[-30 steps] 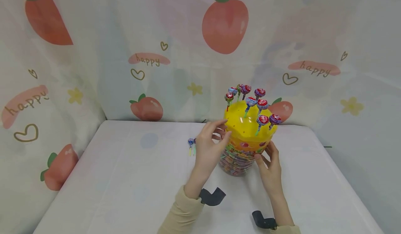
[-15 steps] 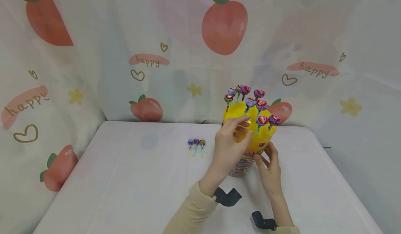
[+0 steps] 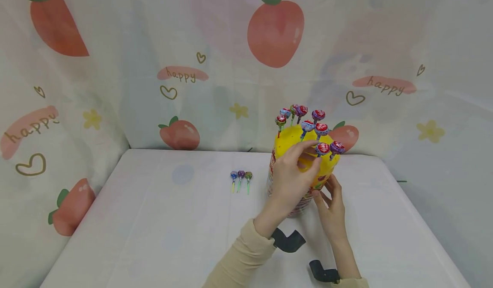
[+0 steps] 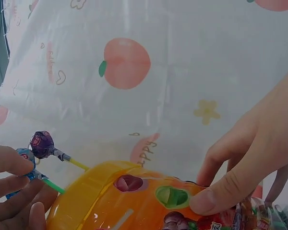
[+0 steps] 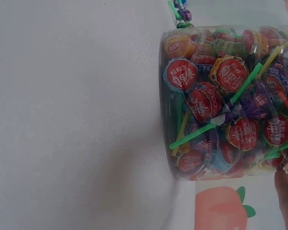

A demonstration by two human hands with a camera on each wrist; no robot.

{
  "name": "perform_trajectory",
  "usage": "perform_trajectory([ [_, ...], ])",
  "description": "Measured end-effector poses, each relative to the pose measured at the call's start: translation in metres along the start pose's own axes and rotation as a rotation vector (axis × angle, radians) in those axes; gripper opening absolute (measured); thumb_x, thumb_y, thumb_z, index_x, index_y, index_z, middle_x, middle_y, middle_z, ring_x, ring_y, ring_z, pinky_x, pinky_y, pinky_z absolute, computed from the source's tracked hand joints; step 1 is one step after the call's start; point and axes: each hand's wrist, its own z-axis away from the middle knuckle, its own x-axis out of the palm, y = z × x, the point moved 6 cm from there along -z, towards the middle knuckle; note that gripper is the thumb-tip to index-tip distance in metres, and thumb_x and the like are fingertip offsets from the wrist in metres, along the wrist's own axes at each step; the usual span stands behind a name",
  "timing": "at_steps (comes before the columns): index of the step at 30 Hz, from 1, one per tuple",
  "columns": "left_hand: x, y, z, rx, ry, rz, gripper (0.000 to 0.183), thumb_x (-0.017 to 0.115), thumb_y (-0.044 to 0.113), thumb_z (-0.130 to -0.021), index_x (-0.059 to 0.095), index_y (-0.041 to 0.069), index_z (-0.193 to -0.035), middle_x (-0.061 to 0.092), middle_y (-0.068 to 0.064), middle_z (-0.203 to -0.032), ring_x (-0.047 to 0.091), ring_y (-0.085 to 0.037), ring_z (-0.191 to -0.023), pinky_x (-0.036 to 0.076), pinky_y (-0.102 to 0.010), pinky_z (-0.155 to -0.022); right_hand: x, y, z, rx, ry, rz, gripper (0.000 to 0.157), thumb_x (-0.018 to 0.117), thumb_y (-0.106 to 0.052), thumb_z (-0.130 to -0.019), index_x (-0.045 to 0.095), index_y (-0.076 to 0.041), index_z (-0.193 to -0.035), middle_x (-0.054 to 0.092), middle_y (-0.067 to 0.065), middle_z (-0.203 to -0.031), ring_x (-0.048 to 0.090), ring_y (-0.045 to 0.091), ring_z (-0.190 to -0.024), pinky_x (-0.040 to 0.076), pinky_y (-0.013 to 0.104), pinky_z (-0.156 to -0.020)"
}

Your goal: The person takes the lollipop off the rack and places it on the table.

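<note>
A clear plastic jar [image 5: 182, 163] packed with wrapped lollipops stands upright on the table. Its yellow lid [image 3: 285, 139] has lollipops stuck upright in it by their sticks. In the head view my left hand [image 3: 289, 176] is over the lid's near side, thumb and index finger apart on either side of a red-and-blue lollipop [image 3: 322, 148]. Seen from the left wrist, its fingers overlap a blue-wrapped lollipop [image 4: 25, 153] on a green stick. My right hand [image 3: 332, 213] grips the jar below the lid, thumb in front and fingers round the right side.
Three lollipops [image 3: 241, 175] lie side by side on the white-covered table [image 3: 173, 219], left of the jar. A fruit-patterned cloth [image 3: 215, 22] hangs behind the table. Other lollipops [image 3: 301, 111] stand towards the lid's back edge. A black angled piece sits at each wrist.
My left hand has moved right, from the lid's left edge across its front to the near lollipops, uncovering the loose ones on the table. The right hand has stayed on the jar.
</note>
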Motion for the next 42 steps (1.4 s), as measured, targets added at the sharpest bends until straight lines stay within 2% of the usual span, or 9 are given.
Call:
perform_trajectory([
  [6,0.001,0.000,-0.001,0.000,0.016,-0.010,0.032,0.069,0.014,-0.088,0.063,0.011,-0.119,0.073,-0.003,-0.100,0.067,-0.005,-0.086,0.048,-0.008,-0.070,0.000,-0.001,0.000,0.007,-0.003,0.003,0.069,0.057,-0.017,-0.095,0.018,-0.021,-0.153,0.032,0.004,-0.154,0.035,0.022,-0.140,0.036,0.025,-0.109],
  [14,0.002,0.000,-0.002,0.024,0.027,-0.023,0.028,0.069,0.012,-0.088,0.065,0.010,-0.116,0.074,-0.003,-0.096,0.067,-0.005,-0.083,0.047,-0.007,-0.068,-0.001,-0.001,0.000,0.008,-0.009,0.000,0.071,0.057,-0.015,-0.095,0.016,-0.022,-0.153,0.031,0.007,-0.155,0.034,0.024,-0.140,0.036,0.018,-0.108],
  [20,0.001,0.004,-0.005,0.065,0.033,-0.004,0.030,0.068,0.011,-0.088,0.064,0.010,-0.117,0.073,-0.004,-0.098,0.067,-0.007,-0.086,0.048,-0.007,-0.070,0.000,0.000,0.000,0.011,-0.009,0.003,0.071,0.058,-0.016,-0.095,0.017,-0.022,-0.153,0.031,0.004,-0.155,0.034,0.022,-0.141,0.036,0.023,-0.109],
  [25,-0.002,0.009,-0.006,0.090,0.042,0.022,0.031,0.068,0.010,-0.088,0.063,0.009,-0.119,0.073,-0.005,-0.100,0.067,-0.010,-0.087,0.048,-0.008,-0.071,-0.001,0.001,-0.001,0.015,-0.007,0.001,0.071,0.058,-0.016,-0.095,0.017,-0.022,-0.153,0.031,0.004,-0.155,0.034,0.022,-0.141,0.036,0.013,-0.106],
  [29,-0.010,0.010,-0.004,0.089,0.067,0.037,0.031,0.068,0.010,-0.088,0.062,0.008,-0.119,0.073,-0.007,-0.100,0.068,-0.012,-0.086,0.049,-0.010,-0.070,0.000,0.001,-0.001,0.025,-0.009,-0.004,0.072,0.058,-0.017,-0.095,0.016,-0.023,-0.153,0.031,0.004,-0.155,0.034,0.022,-0.141,0.036,0.024,-0.110],
  [32,-0.017,0.005,0.000,0.068,0.092,0.053,0.031,0.068,0.011,-0.088,0.063,0.008,-0.118,0.074,-0.008,-0.099,0.069,-0.015,-0.085,0.051,-0.014,-0.069,0.000,0.001,-0.001,0.018,-0.010,-0.007,0.072,0.057,-0.018,-0.096,0.015,-0.022,-0.154,0.031,0.006,-0.155,0.034,0.023,-0.141,0.035,0.041,-0.111],
  [35,-0.024,-0.004,0.006,0.045,0.111,0.084,0.030,0.068,0.010,-0.088,0.063,0.007,-0.117,0.073,-0.010,-0.098,0.068,-0.018,-0.084,0.052,-0.016,-0.069,0.001,0.001,-0.002,0.001,-0.004,-0.010,0.070,0.057,-0.017,-0.096,0.017,-0.020,-0.153,0.032,0.009,-0.154,0.034,0.026,-0.141,0.035,0.049,-0.110],
  [39,-0.033,-0.019,0.015,0.021,0.144,0.100,0.029,0.069,0.010,-0.087,0.065,0.007,-0.115,0.072,-0.011,-0.095,0.066,-0.020,-0.080,0.052,-0.018,-0.066,0.001,0.001,-0.001,-0.013,0.006,-0.008,0.068,0.056,-0.018,-0.096,0.019,-0.018,-0.153,0.033,0.009,-0.153,0.035,0.026,-0.140,0.036,0.050,-0.110],
  [42,-0.039,-0.031,0.020,-0.009,0.172,0.100,0.028,0.070,0.009,-0.086,0.066,0.008,-0.114,0.072,-0.011,-0.093,0.066,-0.020,-0.078,0.051,-0.017,-0.065,0.001,0.002,-0.001,-0.014,0.007,-0.001,0.067,0.056,-0.017,-0.097,0.019,-0.020,-0.153,0.033,0.006,-0.153,0.035,0.023,-0.139,0.037,0.045,-0.111],
])
